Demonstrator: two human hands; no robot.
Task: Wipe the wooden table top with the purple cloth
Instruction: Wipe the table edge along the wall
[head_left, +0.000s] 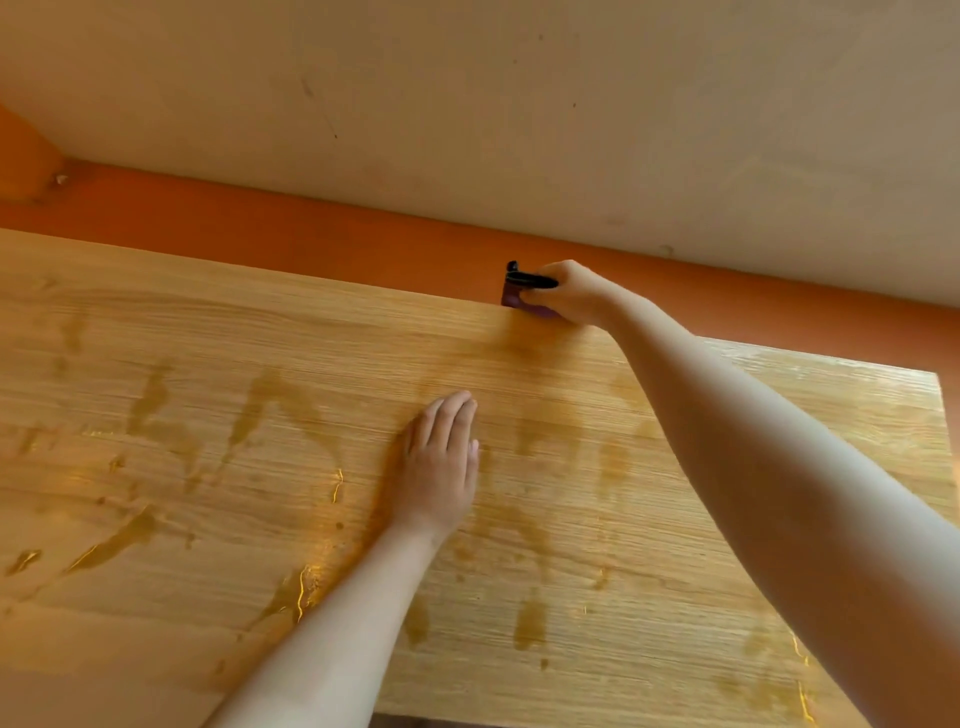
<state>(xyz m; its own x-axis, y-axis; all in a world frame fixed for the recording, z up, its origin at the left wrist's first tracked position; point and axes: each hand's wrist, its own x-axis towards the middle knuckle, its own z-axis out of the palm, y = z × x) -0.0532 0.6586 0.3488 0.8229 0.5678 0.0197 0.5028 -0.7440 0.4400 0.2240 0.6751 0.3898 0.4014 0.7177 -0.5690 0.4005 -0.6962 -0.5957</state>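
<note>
The wooden table top (208, 364) fills most of the head view, pale grain with dark wet streaks and puddles. At its far edge my right hand (571, 293) is closed around the purple cloth (514, 299), of which only a small dark-purple piece shows, with a black strip (530, 279) across its top. My right arm stretches out over the table. My left hand (444, 462) lies flat on the wood near the middle, fingers together, palm down, holding nothing.
Beyond the table's far edge runs an orange band (311, 244) at the base of a beige wall (467, 104). The table's right edge (943, 415) and near edge (467, 719) are in view. Wet patches spread across the left and centre.
</note>
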